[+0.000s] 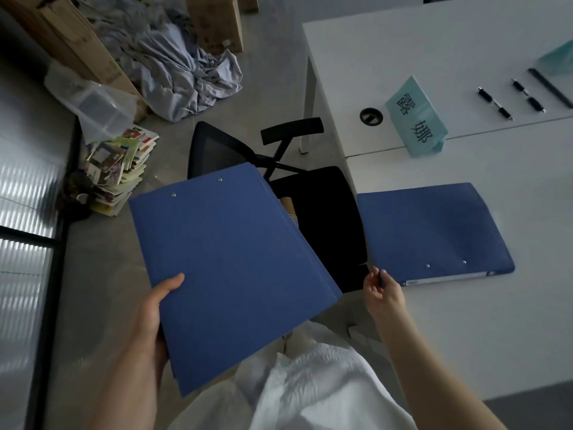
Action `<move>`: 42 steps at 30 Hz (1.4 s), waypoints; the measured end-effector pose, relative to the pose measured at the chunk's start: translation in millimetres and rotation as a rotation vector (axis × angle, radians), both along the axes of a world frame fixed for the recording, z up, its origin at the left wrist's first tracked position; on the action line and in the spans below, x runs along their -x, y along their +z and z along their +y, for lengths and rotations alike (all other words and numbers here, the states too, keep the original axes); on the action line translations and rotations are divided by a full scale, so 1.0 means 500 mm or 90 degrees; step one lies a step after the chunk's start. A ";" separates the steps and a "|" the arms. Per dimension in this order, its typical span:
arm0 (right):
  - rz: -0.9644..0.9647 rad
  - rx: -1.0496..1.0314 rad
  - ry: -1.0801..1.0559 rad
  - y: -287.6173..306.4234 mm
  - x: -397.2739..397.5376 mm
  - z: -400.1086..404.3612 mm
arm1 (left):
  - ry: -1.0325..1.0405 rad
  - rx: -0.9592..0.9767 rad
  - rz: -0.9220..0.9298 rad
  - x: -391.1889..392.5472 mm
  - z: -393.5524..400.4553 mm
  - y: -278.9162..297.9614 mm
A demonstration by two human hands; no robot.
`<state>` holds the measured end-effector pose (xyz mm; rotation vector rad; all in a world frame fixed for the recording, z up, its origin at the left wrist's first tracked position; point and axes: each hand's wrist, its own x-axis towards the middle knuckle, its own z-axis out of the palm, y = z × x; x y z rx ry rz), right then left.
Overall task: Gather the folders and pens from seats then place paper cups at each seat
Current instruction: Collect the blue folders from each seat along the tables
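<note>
My left hand (152, 318) grips a stack of blue folders (235, 268) by its near left corner, thumb on top, holding it over the floor and the chair. Another blue folder (434, 231) lies flat on the white table (511, 321), its left edge reaching the table edge. My right hand (383, 293) hovers just off that folder's near left corner, fingers curled around something thin and dark that looks like a pen. Two black pens (494, 103) (528, 95) lie farther back on the table. No paper cups are in view.
A black office chair (322, 212) is tucked at the table edge between the two folders. A teal name card (417, 117) stands on the table. Books (121, 169), a plastic bag, crumpled cloth (183, 66) and cardboard boxes clutter the floor at the left.
</note>
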<state>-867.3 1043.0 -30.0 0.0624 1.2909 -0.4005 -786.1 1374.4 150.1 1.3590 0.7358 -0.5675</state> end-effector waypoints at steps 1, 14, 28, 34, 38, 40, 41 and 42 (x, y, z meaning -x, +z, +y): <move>-0.001 0.026 0.025 0.009 0.002 -0.001 | 0.004 0.000 0.000 -0.001 -0.001 -0.001; -0.161 0.144 -0.073 0.256 -0.056 -0.013 | 0.007 0.031 -0.016 -0.026 -0.025 0.005; -0.370 0.228 0.527 0.383 -0.198 0.188 | 0.002 0.034 -0.049 -0.151 0.089 -0.003; -0.300 0.395 0.805 0.374 -0.285 0.265 | -0.025 0.013 -0.034 -0.279 0.207 -0.021; -0.270 0.414 0.880 0.345 -0.344 0.331 | -0.063 0.020 -0.027 -0.377 0.292 -0.019; -0.264 0.396 0.880 0.330 -0.381 0.386 | -0.082 0.019 -0.025 -0.436 0.346 -0.018; -0.264 0.394 0.887 0.328 -0.388 0.402 | -0.088 0.017 -0.030 -0.452 0.359 -0.020; -0.263 0.396 0.893 0.326 -0.397 0.425 | -0.097 0.016 -0.033 -0.474 0.373 -0.022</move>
